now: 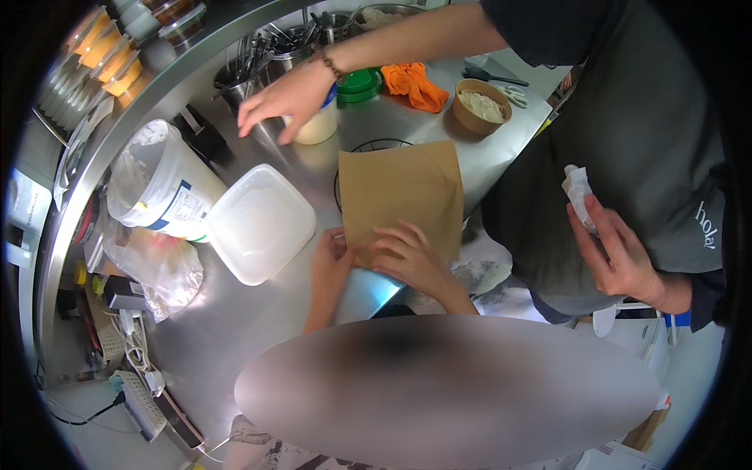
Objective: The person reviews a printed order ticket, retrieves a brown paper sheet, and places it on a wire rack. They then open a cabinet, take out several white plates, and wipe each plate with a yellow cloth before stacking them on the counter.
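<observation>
A flat piece of brown kraft paper (400, 194), either a sheet or a bag, lies before me over a round wire rack (385, 143). My left hand (332, 254) pinches the paper at its lower left corner. My right hand (414, 258) rests on the paper's lower part with fingers spread; its thumb is hidden. To the left is a white translucent plastic lid (262, 224), tilted against a large plastic bucket (170, 182) with white residue inside. Beyond the paper stands a tub of pale cream (317, 126), partly hidden by a co-worker's hand.
A co-worker's bare hand (291, 106) reaches across from the upper right; the other hand (617, 247) holds a crumpled white wrapper (578, 194). A kraft bowl (482, 126), orange cloth (414, 85), scissors (515, 95), utensil pots (238, 88) and a plastic bag (161, 264) are around. A blurred area covers the bottom.
</observation>
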Tool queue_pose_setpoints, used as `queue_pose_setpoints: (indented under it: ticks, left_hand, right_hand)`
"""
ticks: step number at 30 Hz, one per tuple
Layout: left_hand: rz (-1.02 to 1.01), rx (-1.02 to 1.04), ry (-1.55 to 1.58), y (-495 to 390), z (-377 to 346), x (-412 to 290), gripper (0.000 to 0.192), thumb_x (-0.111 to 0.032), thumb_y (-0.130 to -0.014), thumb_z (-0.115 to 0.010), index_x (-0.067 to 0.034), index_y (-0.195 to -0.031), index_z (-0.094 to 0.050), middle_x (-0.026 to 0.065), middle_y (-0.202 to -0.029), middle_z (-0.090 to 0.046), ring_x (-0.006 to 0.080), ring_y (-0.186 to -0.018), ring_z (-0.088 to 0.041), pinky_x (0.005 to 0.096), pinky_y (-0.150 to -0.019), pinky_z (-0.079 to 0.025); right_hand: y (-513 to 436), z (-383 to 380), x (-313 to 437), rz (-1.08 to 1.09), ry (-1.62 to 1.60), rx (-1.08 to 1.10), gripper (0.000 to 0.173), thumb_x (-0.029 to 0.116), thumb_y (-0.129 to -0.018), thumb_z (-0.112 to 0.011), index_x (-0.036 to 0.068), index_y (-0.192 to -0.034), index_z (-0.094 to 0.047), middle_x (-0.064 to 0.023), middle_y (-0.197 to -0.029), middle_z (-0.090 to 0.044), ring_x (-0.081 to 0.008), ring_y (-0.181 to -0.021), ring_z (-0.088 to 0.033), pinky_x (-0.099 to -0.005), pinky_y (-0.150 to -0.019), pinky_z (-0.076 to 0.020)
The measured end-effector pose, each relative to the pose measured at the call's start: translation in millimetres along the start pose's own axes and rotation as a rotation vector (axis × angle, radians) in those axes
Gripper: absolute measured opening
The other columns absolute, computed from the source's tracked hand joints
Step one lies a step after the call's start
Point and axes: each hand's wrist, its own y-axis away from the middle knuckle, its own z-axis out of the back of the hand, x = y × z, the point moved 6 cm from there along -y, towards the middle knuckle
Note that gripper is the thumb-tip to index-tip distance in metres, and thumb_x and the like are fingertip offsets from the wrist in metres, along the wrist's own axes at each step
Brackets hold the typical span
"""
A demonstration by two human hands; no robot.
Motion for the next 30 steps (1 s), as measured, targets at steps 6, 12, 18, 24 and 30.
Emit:
queue_pose_setpoints:
  ticks: [6,12,18,24,30]
  left_hand:
    - [-0.116,-0.094,-0.063,-14.0,8.3,-10.7,0.02,-0.004,-0.078,-0.057,0.003,-0.096,-0.051,0.0073,-0.076,-0.057,0.0109,-0.066,-0.055,0.0231,-0.058,-0.045]
    - [-0.124,-0.169,-0.228,-18.5,-0.3,-14.8,0.025,-0.004,-0.08,-0.051,0.003,-0.104,-0.046,0.0122,-0.081,-0.054,0.0191,-0.072,-0.054,0.03,-0.066,-0.045]
    - [-0.259,-0.212,-0.639,-7.9,-16.4,-37.5,0.04,-0.006,-0.079,-0.049,0.006,-0.115,-0.036,0.0251,-0.11,-0.04,0.0348,-0.097,-0.045,0.0414,-0.083,-0.038]
    - [-0.532,-0.045,-1.062,-21.1,-61.7,-55.9,0.059,-0.024,-0.077,-0.056,0.003,-0.124,-0.032,0.0244,-0.127,-0.028,0.0371,-0.121,-0.024,0.0496,-0.097,-0.022]
    - [-0.641,0.099,-1.145,-61.3,-93.5,-28.0,0.066,-0.043,-0.081,-0.047,-0.006,-0.131,-0.026,0.0183,-0.136,-0.02,0.0344,-0.128,-0.015,0.0513,-0.101,-0.015]
  right_hand:
    - [17.1,33.2,-73.6,-0.551,0.068,-0.226,0.037,0.033,-0.078,-0.056,0.012,-0.108,-0.052,-0.0133,-0.116,-0.042,-0.029,-0.113,-0.037,-0.0471,-0.097,-0.0222]
    - [28.8,40.0,-136.0,-0.731,-0.28,-0.29,0.04,0.018,-0.077,-0.059,0.008,-0.114,-0.047,-0.0144,-0.115,-0.046,-0.0296,-0.108,-0.043,-0.0353,-0.09,-0.0332]
    - [19.5,36.4,-140.6,-0.636,-0.231,-0.325,0.039,0.014,-0.075,-0.059,0.004,-0.111,-0.047,-0.016,-0.106,-0.05,-0.0317,-0.099,-0.049,-0.0354,-0.085,-0.0385]
    - [13.6,36.8,-140.9,-0.566,-0.216,-0.354,0.04,0.014,-0.076,-0.059,0.0,-0.111,-0.046,-0.0161,-0.11,-0.048,-0.0324,-0.101,-0.048,-0.0352,-0.085,-0.0387]
    - [8.9,28.8,-142.0,-0.596,-0.16,-0.285,0.044,0.015,-0.076,-0.058,0.001,-0.115,-0.044,-0.0151,-0.118,-0.044,-0.0323,-0.106,-0.045,-0.0357,-0.088,-0.0377]
